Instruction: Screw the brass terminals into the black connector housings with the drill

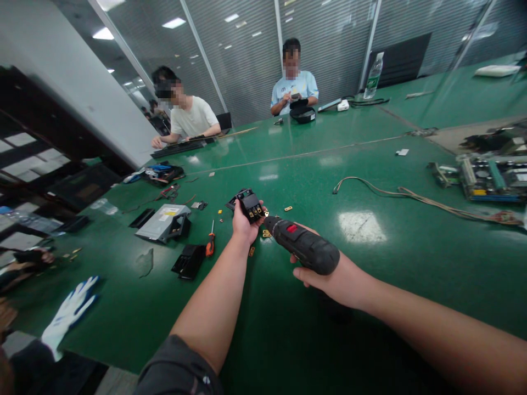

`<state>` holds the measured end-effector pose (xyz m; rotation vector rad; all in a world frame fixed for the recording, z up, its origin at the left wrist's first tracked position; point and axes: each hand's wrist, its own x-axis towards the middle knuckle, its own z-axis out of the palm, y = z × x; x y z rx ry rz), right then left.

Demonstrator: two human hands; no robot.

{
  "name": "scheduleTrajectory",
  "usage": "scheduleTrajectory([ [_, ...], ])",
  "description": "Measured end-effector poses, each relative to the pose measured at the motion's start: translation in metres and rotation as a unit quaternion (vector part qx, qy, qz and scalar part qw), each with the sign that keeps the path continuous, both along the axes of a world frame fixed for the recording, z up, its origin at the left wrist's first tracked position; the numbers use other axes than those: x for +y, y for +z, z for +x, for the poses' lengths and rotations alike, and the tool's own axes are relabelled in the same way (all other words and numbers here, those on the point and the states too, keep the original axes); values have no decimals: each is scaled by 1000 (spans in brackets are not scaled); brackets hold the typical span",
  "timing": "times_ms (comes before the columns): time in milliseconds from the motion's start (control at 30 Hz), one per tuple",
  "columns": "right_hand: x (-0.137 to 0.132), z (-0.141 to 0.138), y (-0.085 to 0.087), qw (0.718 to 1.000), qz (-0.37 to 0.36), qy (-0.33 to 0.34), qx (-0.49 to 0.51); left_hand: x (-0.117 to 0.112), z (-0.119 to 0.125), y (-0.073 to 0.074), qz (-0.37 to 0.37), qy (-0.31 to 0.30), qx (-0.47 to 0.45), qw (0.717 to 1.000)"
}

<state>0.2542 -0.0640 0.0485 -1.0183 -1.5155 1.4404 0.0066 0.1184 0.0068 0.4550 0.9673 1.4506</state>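
My left hand (244, 224) is closed around a small black electrical module (249, 204) with brass terminals, held just above the green table (370, 274). My right hand (325, 274) grips a black electric screwdriver (302, 245) with a red switch. Its tip points at the module's terminals. Small brass pieces (288, 208) lie on the table around the module.
A grey drive unit (162, 222), a black part (188, 260) and an orange-handled screwdriver (210, 241) lie to the left. A cable (411, 195) and circuit boards (486, 178) are on the right. A white-blue glove (68, 312) lies near left. Two other people sit at the far side.
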Motion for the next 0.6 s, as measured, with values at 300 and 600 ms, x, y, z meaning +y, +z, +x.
scheduleTrajectory([
  [300,0,0,6,999,-41,12,19,-1,1,1,5,-8,-5,1000],
  [600,0,-1,5,999,-50,8,16,0,-1,-2,11,-11,3,1000],
])
